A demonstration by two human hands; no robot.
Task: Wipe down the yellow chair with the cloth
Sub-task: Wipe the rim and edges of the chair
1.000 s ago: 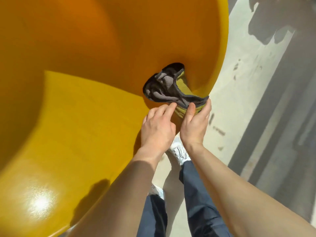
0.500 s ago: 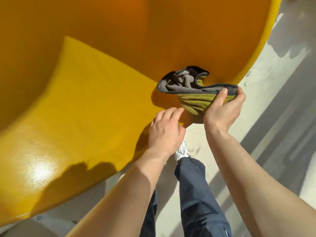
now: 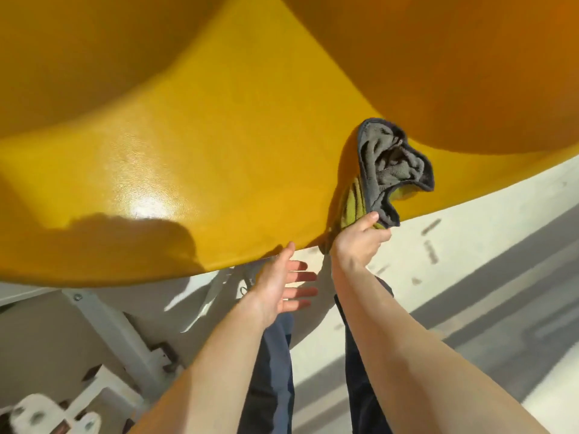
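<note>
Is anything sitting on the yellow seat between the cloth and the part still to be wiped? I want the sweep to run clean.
Nothing visible does. The right hand holds the cloth at the yellow chair edge; the seat beside it is bare, carrying only shadow and glare. The left hand hangs open below the rim.

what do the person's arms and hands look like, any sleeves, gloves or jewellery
Both forearms are bare right up to the bottom edge of the frame, with no sleeve in sight. The left hand and right hand wear no gloves, and no watch, ring or bracelet shows. Fingernails look short and plain. Below the arms, dark navy trousers are visible.
</note>
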